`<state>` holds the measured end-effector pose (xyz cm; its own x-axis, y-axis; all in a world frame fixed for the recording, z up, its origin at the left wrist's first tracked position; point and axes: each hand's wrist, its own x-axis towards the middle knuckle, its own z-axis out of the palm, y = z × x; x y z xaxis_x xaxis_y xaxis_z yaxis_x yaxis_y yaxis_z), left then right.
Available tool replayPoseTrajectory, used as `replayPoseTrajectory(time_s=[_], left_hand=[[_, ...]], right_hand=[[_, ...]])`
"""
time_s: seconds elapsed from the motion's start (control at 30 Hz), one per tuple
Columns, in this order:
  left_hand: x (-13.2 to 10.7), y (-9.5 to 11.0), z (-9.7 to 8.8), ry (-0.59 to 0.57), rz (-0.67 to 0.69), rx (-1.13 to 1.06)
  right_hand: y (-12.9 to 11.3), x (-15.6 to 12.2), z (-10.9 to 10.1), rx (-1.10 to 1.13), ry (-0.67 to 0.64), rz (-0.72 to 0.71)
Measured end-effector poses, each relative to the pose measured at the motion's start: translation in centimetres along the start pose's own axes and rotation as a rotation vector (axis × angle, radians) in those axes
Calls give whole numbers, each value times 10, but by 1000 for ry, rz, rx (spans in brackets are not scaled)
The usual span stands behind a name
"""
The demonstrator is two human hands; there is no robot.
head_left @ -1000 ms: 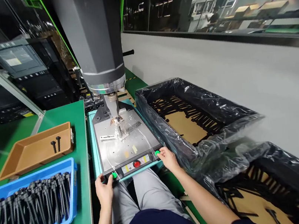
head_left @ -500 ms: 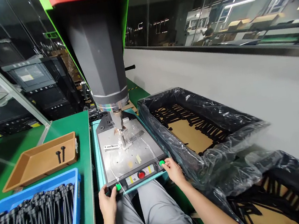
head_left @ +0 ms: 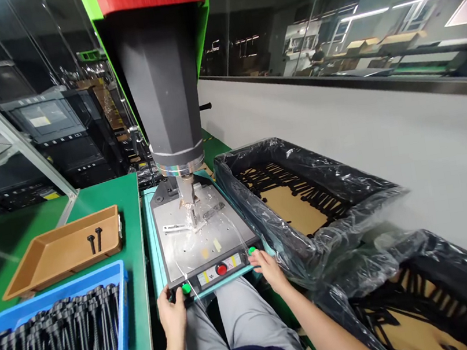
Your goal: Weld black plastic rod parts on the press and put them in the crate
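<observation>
A press machine with a dark column [head_left: 166,91] stands over a metal base plate [head_left: 202,244]. Its horn tip [head_left: 188,196] sits down on a small part on the plate. My left hand [head_left: 172,314] rests at the front left corner, thumb by the left green button [head_left: 185,288]. My right hand [head_left: 266,269] is at the front right corner, fingers touching the right green button [head_left: 252,250]. Between the two green buttons is a red button [head_left: 222,269]. Neither hand holds anything; the fingers are loosely curled against the panel.
On the green bench [head_left: 125,197] at left stand a brown tray [head_left: 58,254] with two black screws [head_left: 95,241] and a blue bin [head_left: 1,321] full of long black screws. Right of the machine are plastic-lined boxes [head_left: 305,187] with black parts on cardboard.
The view shifted slightly upward and right. Both hands stay at the two green buttons, and the horn remains down on the part.
</observation>
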<state>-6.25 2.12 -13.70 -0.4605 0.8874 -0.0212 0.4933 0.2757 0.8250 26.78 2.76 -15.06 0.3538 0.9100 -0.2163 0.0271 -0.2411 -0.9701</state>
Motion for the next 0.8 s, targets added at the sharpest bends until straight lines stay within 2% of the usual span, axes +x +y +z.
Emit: replayPoseTrajectory(time_s=[0.07, 0.13, 0.3, 0.4, 0.57, 0.8], left_hand=[[-9, 11, -3, 72, 56, -3], [-20, 21, -4, 95, 87, -55], [-35, 34, -1, -122, -39, -199], [-34, 33, 7, -213, -101, -292], [-28, 25, 18, -267, -132, -497], [-30, 13, 15, -262, -146, -602]], right_hand=[[-6, -6, 4, 59, -20, 16], [-11, -10, 8, 100, -33, 28], [-14, -15, 14, 191, -26, -12], [-16, -20, 15, 216, -1, -4], [-17, -30, 14, 236, -1, 18], [-11, -39, 11, 311, -4, 60]])
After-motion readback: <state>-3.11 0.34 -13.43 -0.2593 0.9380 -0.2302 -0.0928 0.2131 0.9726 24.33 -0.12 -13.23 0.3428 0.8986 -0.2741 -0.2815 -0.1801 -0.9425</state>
